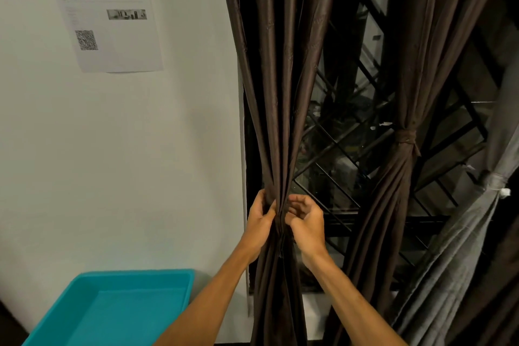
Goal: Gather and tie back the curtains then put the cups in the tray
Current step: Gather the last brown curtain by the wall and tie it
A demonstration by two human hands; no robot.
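My left hand [259,216] and right hand [304,219] meet on the brown curtain [276,98], which hangs straight down from above and runs between my palms. The cloth is bunched into a narrow rope right where I hold it, then spreads again below my wrists. My left fingers are curled round the left side of the bunch, thumb pressed into the folds. My right fingers are curled in against the right side, pinching the cloth just beside my left thumb; whether there is a cord under them I cannot tell. Well off to the right of my grip, and a little higher, a second brown curtain [393,205] hangs gathered, with a band [404,138] of the same cloth wrapped round its waist. Farther right again is a grey curtain [474,236], also tied. Behind the cloth, between the two brown curtains, shows the dark window grille [348,137]. Down and to the left of my left forearm sits the teal tray [134,272] against the white wall [140,163], and high above it a printed sheet of paper [112,36] is stuck to that wall.
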